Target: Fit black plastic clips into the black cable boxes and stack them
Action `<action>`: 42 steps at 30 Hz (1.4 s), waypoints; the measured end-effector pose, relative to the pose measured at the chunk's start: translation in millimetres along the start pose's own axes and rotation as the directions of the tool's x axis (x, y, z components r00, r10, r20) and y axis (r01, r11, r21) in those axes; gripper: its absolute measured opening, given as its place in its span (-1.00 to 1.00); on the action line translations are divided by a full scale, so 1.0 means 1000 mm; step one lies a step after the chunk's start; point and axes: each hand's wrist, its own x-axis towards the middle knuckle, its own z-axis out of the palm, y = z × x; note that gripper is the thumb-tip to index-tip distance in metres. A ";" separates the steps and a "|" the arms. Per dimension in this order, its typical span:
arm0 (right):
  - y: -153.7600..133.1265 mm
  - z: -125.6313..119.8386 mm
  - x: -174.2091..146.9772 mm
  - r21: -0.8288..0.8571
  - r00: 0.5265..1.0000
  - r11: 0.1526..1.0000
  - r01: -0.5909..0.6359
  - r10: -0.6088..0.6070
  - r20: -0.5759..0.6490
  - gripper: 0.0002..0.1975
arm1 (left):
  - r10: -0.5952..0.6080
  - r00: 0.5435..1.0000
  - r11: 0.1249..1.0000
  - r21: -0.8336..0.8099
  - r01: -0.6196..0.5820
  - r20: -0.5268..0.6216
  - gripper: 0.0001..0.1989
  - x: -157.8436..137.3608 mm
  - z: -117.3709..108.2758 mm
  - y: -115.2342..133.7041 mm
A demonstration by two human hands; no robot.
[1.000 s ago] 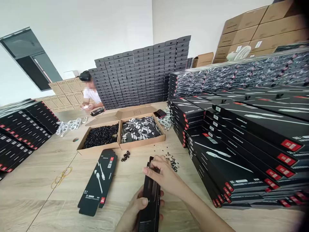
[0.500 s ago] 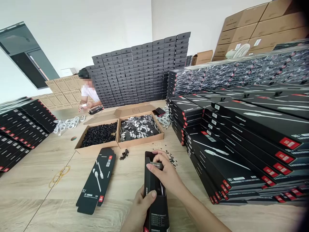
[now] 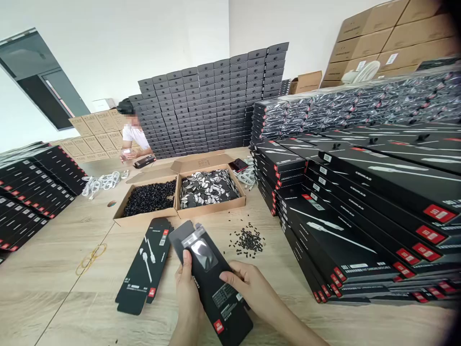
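Observation:
A black cable box (image 3: 211,283) with a clear window, white print and a red label is tilted between my two hands over the table. My left hand (image 3: 189,288) grips its left edge, thumb on the front face beside the window. On the lower right edge, my right hand (image 3: 248,283) holds it with the thumb on the front. The box's upper end flap stands out at the far end. To the left lies another flat black cable box (image 3: 144,269), printed with white cables. Small black pieces (image 3: 248,240) are scattered just beyond my right hand.
Two open cartons stand ahead: one of black clips (image 3: 149,199), one of black-and-white round pieces (image 3: 209,188). Stacked black boxes rise at right (image 3: 342,226) and left (image 3: 32,187). Yellow rubber bands (image 3: 90,258) and white cables (image 3: 103,182) lie left. A person (image 3: 133,137) sits across the table.
The box has turned from upright, so its windowed face shows and its top leans left. My right hand has moved from the top end down to the lower right edge.

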 end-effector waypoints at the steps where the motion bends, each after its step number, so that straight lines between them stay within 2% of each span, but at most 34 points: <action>1: 0.002 0.001 0.001 0.081 0.999 0.997 0.001 -0.003 0.036 -0.65 | 0.046 0.997 0.999 -0.020 -0.047 -0.064 -0.60 0.000 0.001 -0.001; 3: 0.007 0.000 0.004 0.191 0.999 0.982 -0.016 0.007 0.049 -0.62 | 0.125 0.979 0.989 -0.055 -0.136 -0.160 -0.63 -0.001 0.001 -0.003; 5: 0.010 -0.009 0.008 0.213 1.000 0.977 -0.019 0.023 -0.013 -0.59 | 0.170 0.977 0.981 -0.073 -0.181 -0.131 -0.64 -0.001 -0.005 -0.001; 8: 0.001 -0.035 0.010 0.091 0.995 0.995 0.048 -0.040 -0.089 -0.61 | 0.224 0.971 0.973 -0.072 -0.218 0.088 -0.47 0.003 -0.029 0.017; 10: -0.015 -0.054 0.006 -0.132 0.993 0.986 0.103 -0.110 -0.049 -0.74 | 0.237 0.936 0.971 -0.019 -0.240 0.260 -0.33 0.007 -0.050 0.039; 11: -0.025 -0.060 0.002 -0.265 0.992 0.956 0.125 -0.128 0.004 -0.83 | 0.217 0.917 0.964 0.077 -0.256 0.333 -0.32 0.008 -0.060 0.049; 12: -0.035 -0.064 -0.001 -0.386 0.988 0.909 0.156 -0.137 0.076 -0.89 | 0.203 0.899 0.920 0.238 -0.310 0.389 -0.35 0.008 -0.067 0.059; 14: -0.055 -0.062 -0.006 -0.543 0.960 0.798 0.261 -0.154 0.235 -0.89 | 0.023 0.841 0.762 0.535 -0.365 0.540 -0.36 0.005 -0.071 0.068; 15: -0.062 -0.056 -0.006 -0.571 0.935 0.752 0.329 -0.175 0.309 -0.86 | -0.105 0.793 0.686 0.621 -0.380 0.600 -0.31 0.001 -0.068 0.067; 16: -0.068 -0.050 -0.006 -0.573 0.909 0.718 0.394 -0.210 0.361 -0.84 | -0.232 0.726 0.643 0.662 -0.385 0.648 -0.26 -0.003 -0.063 0.062; 17: -0.071 -0.042 -0.004 -0.565 0.889 0.697 0.442 -0.257 0.378 -0.83 | -0.315 0.657 0.645 0.662 -0.381 0.685 -0.21 -0.007 -0.055 0.054; 18: -0.072 -0.035 -0.001 -0.559 0.885 0.690 0.460 -0.311 0.345 -0.81 | -0.330 0.617 0.680 0.634 -0.370 0.714 -0.22 -0.011 -0.047 0.044; 19: -0.070 -0.029 0.003 -0.560 0.895 0.698 0.446 -0.362 0.263 -0.78 | -0.295 0.611 0.721 0.591 -0.363 0.735 -0.25 -0.014 -0.038 0.032; 21: -0.060 -0.022 0.010 -0.550 0.906 0.759 0.348 -0.424 -0.011 -0.74 | -0.141 0.689 0.800 0.491 -0.344 0.711 -0.27 -0.016 -0.023 0.010; 22: -0.052 -0.021 0.013 -0.515 0.898 0.806 0.290 -0.415 -0.143 -0.75 | -0.060 0.731 0.826 0.445 -0.346 0.679 -0.27 -0.016 -0.018 0.000; 24: -0.037 -0.023 0.018 -0.375 0.902 0.902 0.212 -0.328 -0.280 -0.74 | 0.056 0.790 0.856 0.377 -0.353 0.611 -0.26 -0.016 -0.010 -0.017; 26: -0.023 -0.025 0.019 -0.205 0.932 0.963 0.177 -0.231 -0.280 -0.65 | 0.107 0.818 0.873 0.341 -0.349 0.565 -0.28 -0.016 -0.007 -0.029; 28: -0.015 -0.026 0.018 -0.105 0.948 0.982 0.157 -0.180 -0.263 -0.60 | 0.113 0.844 0.879 0.343 -0.331 0.525 -0.29 -0.017 -0.006 -0.037; 35: -0.001 -0.014 0.007 -0.089 0.951 0.989 0.114 -0.135 -0.279 -0.61 | 0.096 0.874 0.875 0.378 -0.303 0.477 -0.45 -0.009 -0.018 -0.052; 38: 0.001 -0.005 0.003 0.081 0.928 0.996 0.043 -0.010 -0.372 -0.62 | 0.113 0.873 0.836 0.429 -0.342 0.474 -0.59 -0.011 -0.017 -0.051; 40: 0.000 -0.002 0.003 0.324 0.908 0.946 -0.023 0.155 -0.390 -0.70 | 0.142 0.867 0.824 0.428 -0.371 0.478 -0.63 -0.016 -0.014 -0.050; 42: -0.004 -0.003 0.005 0.550 0.906 0.828 -0.109 0.310 -0.288 -0.65 | 0.156 0.868 0.834 0.408 -0.371 0.471 -0.63 -0.022 -0.011 -0.049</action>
